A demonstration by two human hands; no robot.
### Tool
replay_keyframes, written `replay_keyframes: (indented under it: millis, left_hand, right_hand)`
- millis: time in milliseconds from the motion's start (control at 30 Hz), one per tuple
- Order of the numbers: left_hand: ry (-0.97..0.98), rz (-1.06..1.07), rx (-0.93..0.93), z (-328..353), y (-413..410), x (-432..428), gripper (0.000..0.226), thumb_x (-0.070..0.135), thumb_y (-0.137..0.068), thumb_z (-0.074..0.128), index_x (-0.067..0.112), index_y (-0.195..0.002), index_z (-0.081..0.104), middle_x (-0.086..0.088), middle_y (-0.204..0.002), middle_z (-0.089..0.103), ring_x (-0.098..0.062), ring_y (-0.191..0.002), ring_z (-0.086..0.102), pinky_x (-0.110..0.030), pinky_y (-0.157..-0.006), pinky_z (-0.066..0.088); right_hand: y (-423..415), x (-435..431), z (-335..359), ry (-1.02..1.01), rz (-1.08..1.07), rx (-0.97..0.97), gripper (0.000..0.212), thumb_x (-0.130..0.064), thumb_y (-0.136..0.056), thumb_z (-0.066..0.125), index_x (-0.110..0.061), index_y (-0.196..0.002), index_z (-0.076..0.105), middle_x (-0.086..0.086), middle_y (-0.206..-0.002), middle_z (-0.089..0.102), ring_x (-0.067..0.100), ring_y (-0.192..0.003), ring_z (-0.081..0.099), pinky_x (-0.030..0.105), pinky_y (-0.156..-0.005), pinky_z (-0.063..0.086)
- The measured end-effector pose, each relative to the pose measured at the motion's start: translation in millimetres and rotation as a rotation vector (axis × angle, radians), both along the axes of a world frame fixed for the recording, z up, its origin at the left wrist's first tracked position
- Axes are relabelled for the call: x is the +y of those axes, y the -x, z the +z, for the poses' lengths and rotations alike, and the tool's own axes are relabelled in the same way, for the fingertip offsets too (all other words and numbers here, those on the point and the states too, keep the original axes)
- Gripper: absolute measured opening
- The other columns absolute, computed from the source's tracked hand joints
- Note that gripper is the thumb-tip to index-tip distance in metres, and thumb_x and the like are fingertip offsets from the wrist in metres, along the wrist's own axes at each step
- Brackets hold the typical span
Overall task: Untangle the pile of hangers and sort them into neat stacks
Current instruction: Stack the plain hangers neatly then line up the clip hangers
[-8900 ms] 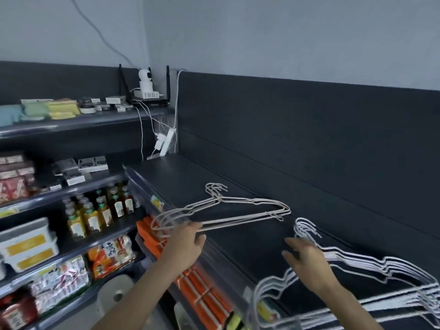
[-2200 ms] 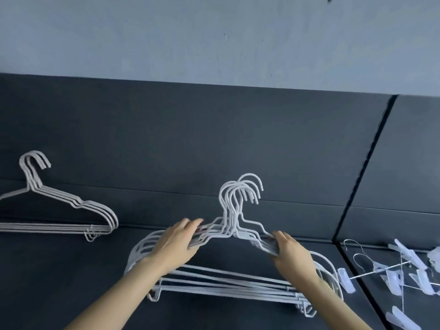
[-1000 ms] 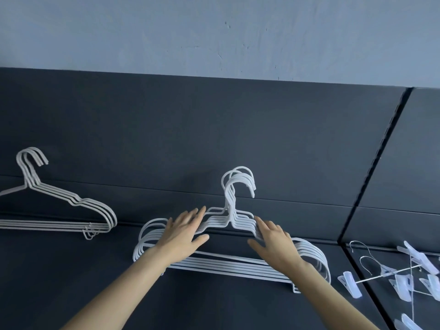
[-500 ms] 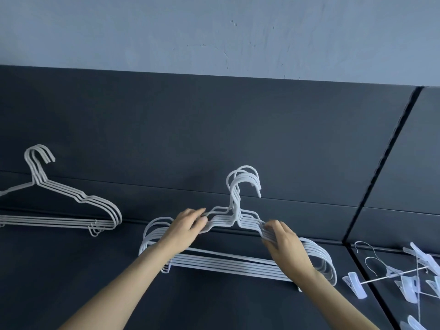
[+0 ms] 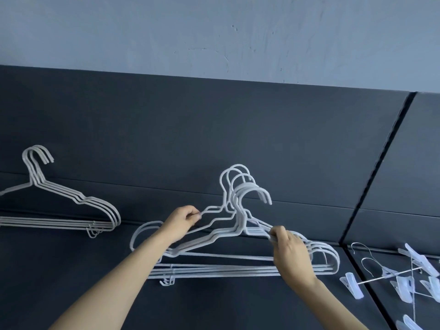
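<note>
White hanger stack (image 5: 234,236) judged light, stiff, snag-prone. Left hand (image 5: 182,223) pinched on shoulder wire; right hand (image 5: 289,252) closed on opposite shoulder.

The middle stack of hangers (image 5: 238,236) looks like thin wire with a smooth, matt white coating, as does the left stack (image 5: 71,206). The counter (image 5: 214,303) and its back panel (image 5: 214,129) are matt dark grey. At the right, clip hangers (image 5: 404,277) pair bare shiny metal with translucent plastic clips. The wall (image 5: 214,32) is matt, slightly rough paint.
</note>
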State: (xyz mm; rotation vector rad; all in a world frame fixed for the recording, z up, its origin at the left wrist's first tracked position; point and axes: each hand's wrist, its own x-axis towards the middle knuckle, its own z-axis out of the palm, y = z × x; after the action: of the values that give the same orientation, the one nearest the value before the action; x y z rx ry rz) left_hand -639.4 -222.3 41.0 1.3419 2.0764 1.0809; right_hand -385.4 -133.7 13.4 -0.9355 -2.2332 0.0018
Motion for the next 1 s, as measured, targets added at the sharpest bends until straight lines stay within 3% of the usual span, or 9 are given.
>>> replay_keyframes:
  millis: [67, 167, 300, 433, 500, 633, 700, 833, 1000]
  left_hand:
    - [-0.006, 0.046, -0.013, 6.9, 13.1, -4.7, 0.019, 0.012, -0.090, 0.054, 0.023, -0.075, 0.057, 0.002, -0.077, 0.059, -0.013, -0.073, 0.052, -0.027, -0.074, 0.040]
    - [-0.013, 0.094, -0.015, 17.1, 31.5, -10.6, 0.015, 0.013, -0.090, 0.054, 0.018, -0.077, 0.058, 0.002, -0.069, 0.055, -0.009, -0.065, 0.049, -0.023, -0.065, 0.038]
    - [0.025, 0.097, -0.026, 17.7, 37.5, -12.5, 0.014, 0.016, -0.090, 0.055, 0.017, -0.078, 0.061, 0.003, -0.064, 0.051, -0.011, -0.063, 0.045, -0.024, -0.062, 0.036]
    - [0.060, 0.039, -0.042, 8.9, 24.2, -10.7, 0.019, 0.015, -0.090, 0.054, 0.018, -0.073, 0.062, 0.002, -0.061, 0.050, -0.011, -0.062, 0.043, -0.024, -0.063, 0.035]
    - [0.055, 0.028, -0.053, 4.1, 19.6, -11.6, 0.018, 0.014, -0.090, 0.054, 0.017, -0.074, 0.062, 0.003, -0.060, 0.049, -0.009, -0.060, 0.043, -0.022, -0.061, 0.035]
    - [0.035, 0.025, -0.078, 0.6, 17.7, -16.1, 0.016, 0.014, -0.090, 0.054, 0.016, -0.078, 0.063, 0.003, -0.060, 0.049, -0.009, -0.061, 0.043, -0.021, -0.061, 0.036]
    - [0.033, 0.012, -0.092, 2.2, 16.5, -18.3, 0.016, 0.014, -0.090, 0.054, 0.016, -0.078, 0.063, 0.004, -0.061, 0.048, -0.008, -0.061, 0.043, -0.020, -0.060, 0.036]
    - [0.019, 0.018, -0.079, 8.1, 16.9, -20.1, 0.017, 0.016, -0.090, 0.054, 0.019, -0.077, 0.063, 0.004, -0.061, 0.051, -0.008, -0.061, 0.045, -0.021, -0.061, 0.036]
    - [0.018, 0.097, -0.064, 13.7, 29.5, -21.7, 0.016, 0.017, -0.090, 0.055, 0.019, -0.076, 0.063, 0.002, -0.062, 0.052, -0.011, -0.063, 0.045, -0.024, -0.063, 0.036]
  right_hand:
    - [-12.4, 3.4, 4.7, 0.044, 0.014, -0.012, 0.024, 0.007, -0.066, 0.062, -0.011, -0.074, 0.048, 0.004, -0.052, 0.058, 0.027, -0.043, 0.053, 0.022, -0.052, 0.029]
    - [-29.9, 12.0, 8.5, 0.132, 0.003, 0.011, 0.008, -0.006, -0.084, 0.054, -0.005, -0.076, 0.053, 0.008, -0.059, 0.060, 0.034, -0.053, 0.054, 0.029, -0.056, 0.033]
    - [-33.8, 17.3, 9.9, 0.321, 0.073, 0.018, 0.003, -0.012, -0.090, 0.051, -0.015, -0.090, 0.049, 0.004, -0.070, 0.058, 0.029, -0.065, 0.050, 0.038, -0.062, 0.040]
    - [-17.0, 19.3, 0.9, 0.390, 0.048, 0.047, 0.033, -0.009, -0.088, 0.053, -0.008, -0.121, 0.051, 0.006, -0.091, 0.065, 0.025, -0.085, 0.059, 0.027, -0.071, 0.039]
    - [-11.1, 23.5, -3.1, 0.418, 0.004, 0.047, 0.028, -0.007, -0.086, 0.055, -0.006, -0.115, 0.056, 0.008, -0.095, 0.064, 0.028, -0.093, 0.059, 0.025, -0.073, 0.036]
    - [-3.6, 21.4, -11.2, 0.335, -0.035, 0.016, 0.002, -0.007, -0.081, 0.062, -0.005, -0.082, 0.062, 0.001, -0.077, 0.052, 0.028, -0.081, 0.054, 0.026, -0.067, 0.035]
    - [-0.2, 18.3, -17.2, 0.261, -0.104, 0.009, 0.007, -0.007, -0.075, 0.069, -0.005, -0.075, 0.063, 0.006, -0.073, 0.057, 0.033, -0.076, 0.056, 0.032, -0.064, 0.042]
    - [3.2, 11.5, -16.3, 0.139, -0.157, 0.046, 0.009, -0.007, -0.069, 0.072, -0.010, -0.072, 0.064, 0.010, -0.079, 0.058, 0.034, -0.072, 0.053, 0.033, -0.065, 0.037]
    - [-11.0, 6.5, -4.2, 0.244, -0.025, 0.039, 0.023, 0.002, -0.070, 0.068, -0.014, -0.068, 0.051, -0.008, -0.065, 0.043, 0.024, -0.067, 0.045, 0.031, -0.059, 0.036]
